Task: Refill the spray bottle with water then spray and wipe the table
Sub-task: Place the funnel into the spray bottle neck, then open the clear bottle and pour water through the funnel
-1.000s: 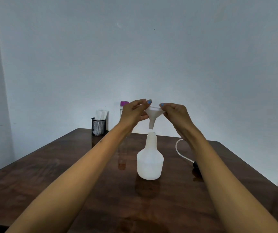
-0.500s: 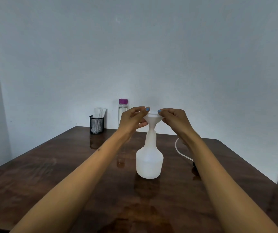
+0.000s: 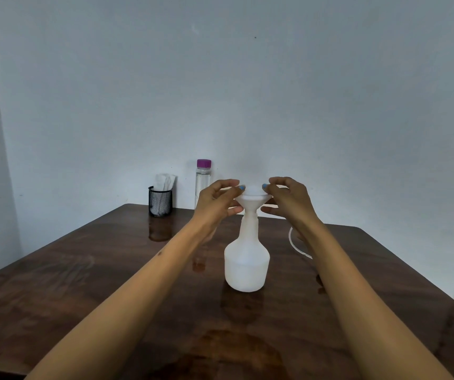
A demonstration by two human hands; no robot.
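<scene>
While the dark wooden table (image 3: pixel 83 283) carries everything, the white spray bottle (image 3: pixel 247 259) stands upright near its middle, uncapped, with a white funnel (image 3: pixel 252 200) seated in its neck. Both arms reach in from the near edge. Left hand (image 3: pixel 216 201) and right hand (image 3: pixel 289 200) flank the funnel, curled fingertips touching its rim on either side. Toward the far edge stand a clear water bottle (image 3: pixel 203 182) with a purple cap and, nearer the far left corner, a black mesh cup (image 3: pixel 160 201) holding white napkins. Behind the right forearm lies a white tube (image 3: pixel 295 244).
</scene>
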